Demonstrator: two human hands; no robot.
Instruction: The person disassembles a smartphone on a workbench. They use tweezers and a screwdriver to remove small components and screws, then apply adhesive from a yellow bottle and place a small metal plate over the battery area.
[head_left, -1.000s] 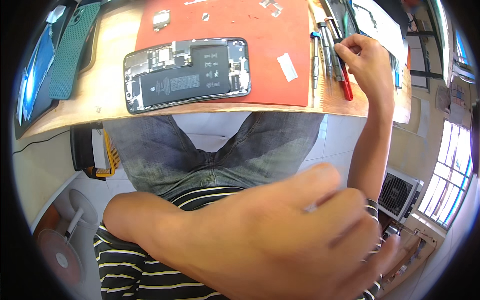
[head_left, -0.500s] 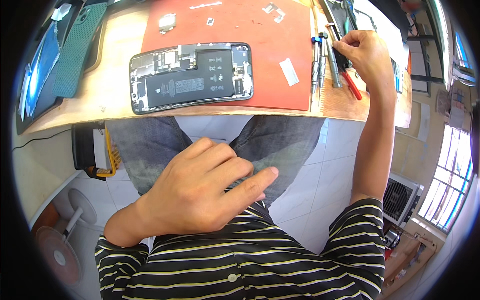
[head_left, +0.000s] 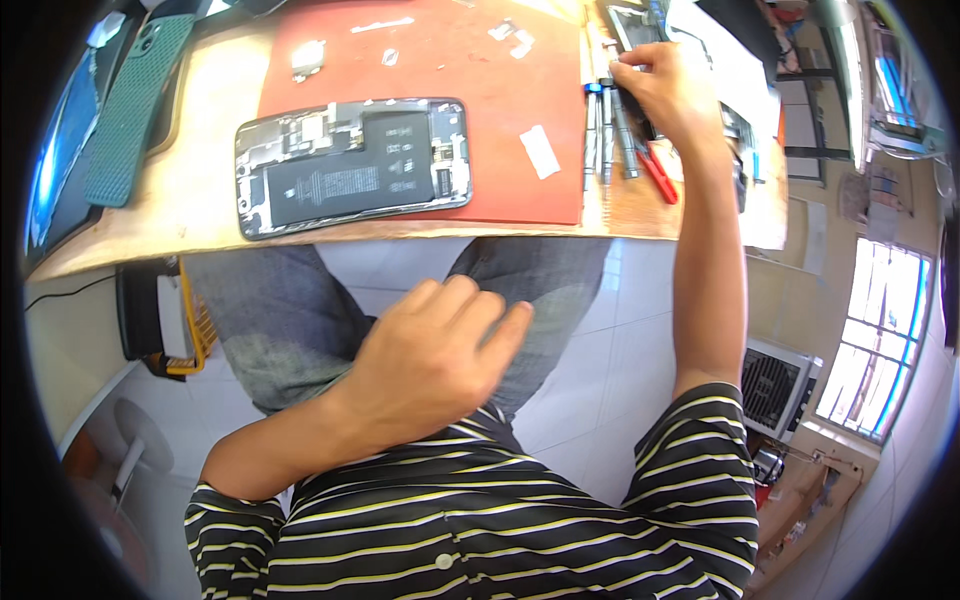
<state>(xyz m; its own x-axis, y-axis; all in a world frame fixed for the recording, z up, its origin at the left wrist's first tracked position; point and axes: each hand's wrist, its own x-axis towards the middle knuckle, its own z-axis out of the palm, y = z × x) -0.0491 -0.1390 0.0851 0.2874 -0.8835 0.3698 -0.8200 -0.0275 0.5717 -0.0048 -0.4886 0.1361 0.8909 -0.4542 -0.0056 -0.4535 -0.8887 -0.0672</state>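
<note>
On the workbench lies an opened smartphone (head_left: 350, 190), its back off and the black battery and circuit parts exposed. My right hand (head_left: 670, 95) is over the tools at the bench's right side, thumb and forefinger pinched together beside the upper ends of several slim screwdrivers (head_left: 622, 140). What the pinch holds, if anything, is too small to make out. A red-handled tool (head_left: 658, 172) lies below that hand. My left hand (head_left: 435, 345) hovers above my lap, back up, fingers loosely bent and thumb stretched away; nothing shows in it, though its palm is hidden.
Under the phone is a red mat (head_left: 500, 90) with a white strip (head_left: 540, 152) and small metal pieces (head_left: 512, 38). A green phone case (head_left: 140, 110) and a blue-lit glossy panel (head_left: 65, 150) are at the left. The bench's front edge (head_left: 400, 235) runs above my knees.
The whole view has shifted, so the bench appears further left. My right hand's pinch has moved left and up to the screwdrivers' ends. My left hand has turned slightly, its thumb pointing more upward.
</note>
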